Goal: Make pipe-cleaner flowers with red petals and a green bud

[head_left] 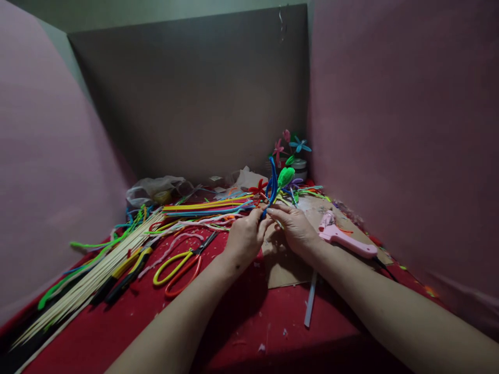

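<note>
My left hand (245,235) is closed around the lower end of a dark blue pipe cleaner (273,179), bent into a narrow upright loop. From the other side, my right hand (294,226) pinches close to the same end, fingertips nearly meeting those of the left. Just above the right hand shows a green pipe-cleaner bud (286,177); whether it is held or stands behind is hard to tell. A red pipe-cleaner flower (259,187) lies beyond my fingers. Under the hands is a piece of brown cardboard (283,270) on the red cloth.
Scissors (183,267), pliers (130,272) and a bundle of thin sticks (93,270) lie left. Loose pipe cleaners (206,206) stretch behind. At right rest a pink glue gun (346,241) and a glue stick (311,300). Finished flowers (299,145) stand at the back beside a jar (299,169).
</note>
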A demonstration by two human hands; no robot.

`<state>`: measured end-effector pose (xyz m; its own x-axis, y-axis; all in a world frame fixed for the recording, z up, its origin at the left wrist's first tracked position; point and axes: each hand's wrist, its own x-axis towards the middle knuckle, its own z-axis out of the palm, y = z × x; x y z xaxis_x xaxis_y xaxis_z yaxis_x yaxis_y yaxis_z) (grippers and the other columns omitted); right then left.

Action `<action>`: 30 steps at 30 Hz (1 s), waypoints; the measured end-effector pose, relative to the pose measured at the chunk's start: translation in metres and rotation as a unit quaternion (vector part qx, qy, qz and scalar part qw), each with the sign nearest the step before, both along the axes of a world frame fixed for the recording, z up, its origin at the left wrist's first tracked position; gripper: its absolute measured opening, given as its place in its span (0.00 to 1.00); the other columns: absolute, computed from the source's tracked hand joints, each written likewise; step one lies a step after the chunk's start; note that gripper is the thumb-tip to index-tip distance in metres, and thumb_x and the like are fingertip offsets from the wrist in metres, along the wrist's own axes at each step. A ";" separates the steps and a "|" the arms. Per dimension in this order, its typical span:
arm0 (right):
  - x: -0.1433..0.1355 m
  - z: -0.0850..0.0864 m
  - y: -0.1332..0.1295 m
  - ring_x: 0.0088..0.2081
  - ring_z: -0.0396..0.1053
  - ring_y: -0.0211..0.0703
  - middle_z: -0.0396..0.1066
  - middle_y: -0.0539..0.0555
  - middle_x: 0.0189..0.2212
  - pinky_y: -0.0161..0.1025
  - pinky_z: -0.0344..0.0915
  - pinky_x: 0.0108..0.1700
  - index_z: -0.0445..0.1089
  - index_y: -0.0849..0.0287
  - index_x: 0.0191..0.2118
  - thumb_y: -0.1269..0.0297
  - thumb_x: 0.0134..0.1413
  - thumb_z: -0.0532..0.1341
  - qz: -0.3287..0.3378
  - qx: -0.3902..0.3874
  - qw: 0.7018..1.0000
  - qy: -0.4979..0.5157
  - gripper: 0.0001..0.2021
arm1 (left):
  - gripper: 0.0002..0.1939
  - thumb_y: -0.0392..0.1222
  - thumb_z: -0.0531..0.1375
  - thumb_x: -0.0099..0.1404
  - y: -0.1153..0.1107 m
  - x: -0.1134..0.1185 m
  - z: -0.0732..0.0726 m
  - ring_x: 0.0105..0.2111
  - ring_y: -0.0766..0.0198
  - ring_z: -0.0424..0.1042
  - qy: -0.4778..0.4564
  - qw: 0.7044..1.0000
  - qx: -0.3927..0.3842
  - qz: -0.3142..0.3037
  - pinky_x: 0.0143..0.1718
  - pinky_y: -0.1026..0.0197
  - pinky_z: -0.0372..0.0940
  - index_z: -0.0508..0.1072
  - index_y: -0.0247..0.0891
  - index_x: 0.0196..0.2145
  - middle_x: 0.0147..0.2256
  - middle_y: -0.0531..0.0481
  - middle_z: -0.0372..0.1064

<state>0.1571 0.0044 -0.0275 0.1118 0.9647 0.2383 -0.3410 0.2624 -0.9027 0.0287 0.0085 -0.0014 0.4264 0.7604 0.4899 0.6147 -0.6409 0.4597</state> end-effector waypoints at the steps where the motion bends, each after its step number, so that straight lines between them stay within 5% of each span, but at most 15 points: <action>1: 0.000 0.000 0.000 0.26 0.59 0.36 0.69 0.49 0.23 0.35 0.46 0.24 0.75 0.58 0.31 0.62 0.41 0.63 -0.004 0.000 1.000 -0.002 0.08 | 0.08 0.41 0.53 0.64 0.000 0.000 -0.002 0.26 0.63 0.67 0.037 0.999 0.031 0.024 0.27 0.64 0.54 0.70 0.37 0.34 0.26 0.48 0.69; 6: -0.001 0.001 -0.002 0.26 0.59 0.37 0.68 0.49 0.22 0.35 0.48 0.26 0.75 0.58 0.29 0.63 0.41 0.63 -0.015 -0.006 1.000 -0.008 0.07 | 0.12 0.42 0.49 0.66 -0.001 0.000 -0.005 0.27 0.58 0.70 0.113 0.989 0.067 0.064 0.27 0.63 0.53 0.69 0.36 0.39 0.29 0.44 0.72; 13: 0.000 0.001 -0.002 0.28 0.60 0.38 0.70 0.50 0.26 0.35 0.47 0.25 0.75 0.57 0.31 0.60 0.39 0.65 -0.023 -0.016 1.000 -0.001 0.10 | 0.12 0.41 0.46 0.67 -0.001 0.001 -0.001 0.24 0.62 0.68 0.046 0.996 0.021 0.069 0.27 0.65 0.54 0.68 0.37 0.36 0.25 0.49 0.70; 21: -0.002 0.000 -0.004 0.27 0.58 0.37 0.67 0.49 0.24 0.35 0.49 0.25 0.76 0.56 0.30 0.61 0.40 0.65 -0.038 -0.010 0.999 -0.013 0.08 | 0.10 0.40 0.49 0.65 0.001 -0.001 -0.006 0.25 0.62 0.66 0.084 0.993 0.067 0.049 0.26 0.64 0.50 0.69 0.38 0.36 0.27 0.47 0.70; 25: -0.002 0.003 -0.005 0.27 0.58 0.37 0.67 0.48 0.23 0.34 0.49 0.25 0.76 0.56 0.29 0.60 0.40 0.65 -0.027 -0.004 0.999 -0.018 0.08 | 0.09 0.38 0.53 0.62 0.002 -0.001 -0.001 0.20 0.67 0.58 -0.051 0.999 -0.019 0.003 0.25 0.65 0.49 0.68 0.38 0.25 0.19 0.54 0.62; 30: -0.002 0.007 -0.006 0.27 0.60 0.36 0.69 0.49 0.25 0.34 0.48 0.25 0.75 0.57 0.31 0.57 0.39 0.66 0.024 -0.031 0.999 0.008 0.11 | 0.10 0.39 0.54 0.58 0.006 -0.002 0.007 0.14 0.72 0.50 -0.229 0.939 -0.237 -0.100 0.19 0.67 0.47 0.64 0.36 0.21 0.14 0.59 0.53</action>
<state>0.1552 -0.0019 -0.0202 0.0678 0.9820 0.1762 -0.3657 0.1888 -0.9114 0.0263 0.0140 0.0054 0.4106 0.8665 0.2838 0.1727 -0.3795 0.9089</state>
